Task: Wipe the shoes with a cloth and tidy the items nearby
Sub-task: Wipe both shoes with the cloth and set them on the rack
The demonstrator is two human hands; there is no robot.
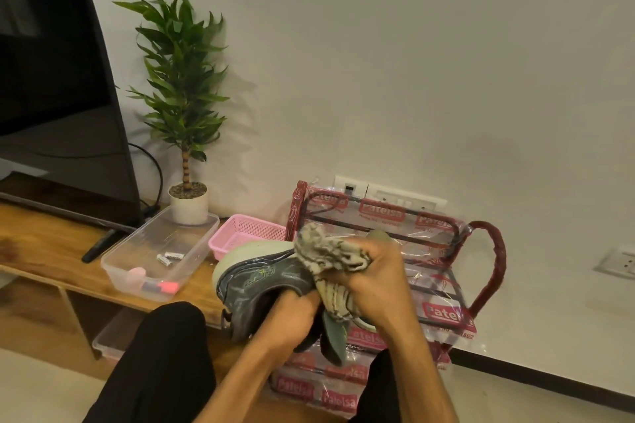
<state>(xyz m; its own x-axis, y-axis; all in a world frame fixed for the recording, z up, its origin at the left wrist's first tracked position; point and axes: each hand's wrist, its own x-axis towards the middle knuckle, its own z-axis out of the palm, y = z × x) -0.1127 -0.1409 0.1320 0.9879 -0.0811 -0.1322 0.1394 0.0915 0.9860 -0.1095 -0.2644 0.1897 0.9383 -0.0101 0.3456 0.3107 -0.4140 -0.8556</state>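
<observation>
Red tube-frame shoe rack in clear printed plastic wrap [488, 251] stands directly behind both hands, probably where the footwear belongs. Dark grey fabric shoe with pale green sole [261, 285] is held up before it, gripped near its opening by the left hand [295, 319], apparently to steady it. Right hand [378, 282] clenches a bunched striped beige cloth [326, 247] against the shoe's upper for wiping.

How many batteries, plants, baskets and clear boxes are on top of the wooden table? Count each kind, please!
Batteries: 2
Plant: 1
Pink basket: 1
Clear box: 1
Total: 5
</observation>
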